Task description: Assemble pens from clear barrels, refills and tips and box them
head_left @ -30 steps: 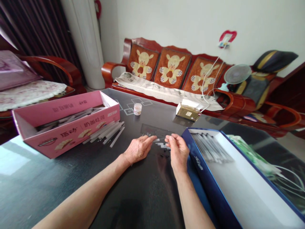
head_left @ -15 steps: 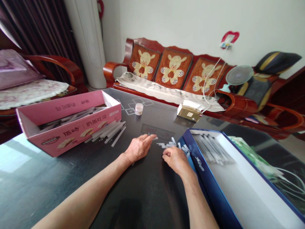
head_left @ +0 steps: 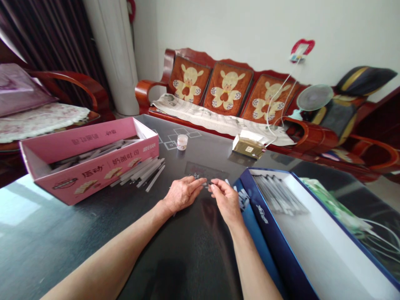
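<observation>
My left hand (head_left: 184,193) rests palm down on the dark glass tabletop (head_left: 187,250), fingers pointing right, next to a small scatter of dark parts (head_left: 196,176). A short white piece (head_left: 204,184) lies at or just under its fingertips; whether they grip it, I cannot tell. My right hand (head_left: 224,199) is raised, thumb and fingertips pinched together on a tiny part too small to name. Several white plastic pieces (head_left: 243,199) lie beyond it, on the blue box flap, partly hidden by the hand.
A pink printed carton (head_left: 90,166) holds white sticks, with a loose heap (head_left: 139,173) beside it. A blue-edged white box (head_left: 275,233) holds rows of pen-like sticks at right. A small white jar (head_left: 182,142) and a tan packet (head_left: 248,146) stand farther back.
My right hand has lifted from the table and moved toward my left, its fingertips now pinched. My left hand has barely moved.
</observation>
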{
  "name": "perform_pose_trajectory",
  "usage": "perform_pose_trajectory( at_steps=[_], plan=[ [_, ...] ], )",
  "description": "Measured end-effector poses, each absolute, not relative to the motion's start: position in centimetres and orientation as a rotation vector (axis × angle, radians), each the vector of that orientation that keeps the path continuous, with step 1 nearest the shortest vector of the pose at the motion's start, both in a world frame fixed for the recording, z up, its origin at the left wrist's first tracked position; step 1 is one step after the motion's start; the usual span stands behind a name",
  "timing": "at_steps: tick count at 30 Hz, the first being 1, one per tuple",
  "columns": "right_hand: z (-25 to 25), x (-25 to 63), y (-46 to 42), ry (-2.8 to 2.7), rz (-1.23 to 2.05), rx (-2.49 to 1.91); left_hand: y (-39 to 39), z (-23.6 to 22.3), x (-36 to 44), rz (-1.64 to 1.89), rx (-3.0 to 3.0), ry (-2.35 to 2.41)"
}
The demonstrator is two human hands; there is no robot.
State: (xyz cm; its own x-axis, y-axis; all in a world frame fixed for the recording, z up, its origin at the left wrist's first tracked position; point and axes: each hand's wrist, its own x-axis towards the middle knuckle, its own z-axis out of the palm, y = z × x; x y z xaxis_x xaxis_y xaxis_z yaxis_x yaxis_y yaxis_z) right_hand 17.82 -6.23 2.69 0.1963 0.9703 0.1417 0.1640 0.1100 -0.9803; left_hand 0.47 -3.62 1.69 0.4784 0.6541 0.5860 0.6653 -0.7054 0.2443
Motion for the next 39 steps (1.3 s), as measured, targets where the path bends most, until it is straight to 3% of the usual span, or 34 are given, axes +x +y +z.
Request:
perform_pose_trajectory(
  at_steps=[13, 21, 31, 39],
  plan=[
    [2.4, 17.4, -6.4, -1.274, 0.862, -1.3, -3.7, 1.6, 0.4, -0.969, -2.731, -1.196],
    [2.3, 17.7, -6.6, -1.496, 0.644, -1.283, -3.7, 1.8, 0.4, -0.953, -2.761, -1.182],
    [2.3, 18.6, -6.7, -1.41, 0.971, -1.299, -3.8, 2.4, 0.2, -0.922, -2.8, -1.107],
    [3.1, 18.1, -7.2, -1.581, 0.623, -1.498, -3.9, 2.5, 0.3, -0.886, -2.8, -1.067]
  ],
)
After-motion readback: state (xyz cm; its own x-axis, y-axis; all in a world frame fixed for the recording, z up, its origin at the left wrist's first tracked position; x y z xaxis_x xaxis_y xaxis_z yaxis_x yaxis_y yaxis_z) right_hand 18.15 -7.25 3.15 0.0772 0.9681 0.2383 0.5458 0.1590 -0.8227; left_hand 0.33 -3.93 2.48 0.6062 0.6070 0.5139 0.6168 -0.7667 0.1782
